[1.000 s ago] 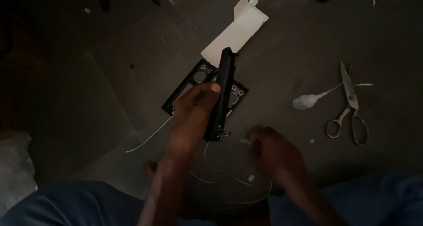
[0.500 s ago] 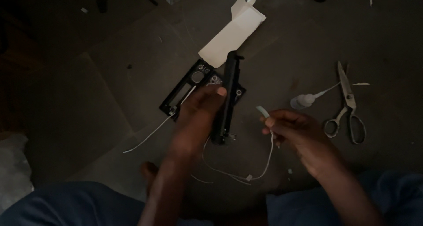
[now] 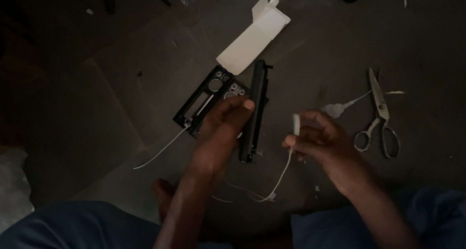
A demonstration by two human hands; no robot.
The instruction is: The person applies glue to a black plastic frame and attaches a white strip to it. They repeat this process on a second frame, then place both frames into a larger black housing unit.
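Seen from above in dim light, a black electronic device point(image 3: 204, 103) lies open on the dark floor point(image 3: 97, 108) at the left, and my left hand point(image 3: 221, 132) rests over it, its grip closed around a long black casing piece point(image 3: 256, 110) whose long axis runs almost straight away from me. Just to its right, my right hand point(image 3: 323, 142) pinches a small white plug point(image 3: 295, 124) upright in a narrow grip, its thin white cable point(image 3: 276, 183) drooping toward my knees, so the right hand is nearer the plug and the casing lies to its left. Farther right, scissors point(image 3: 381, 115) lie on the floor, and a white cardboard box point(image 3: 252, 40) lies beyond the casing.
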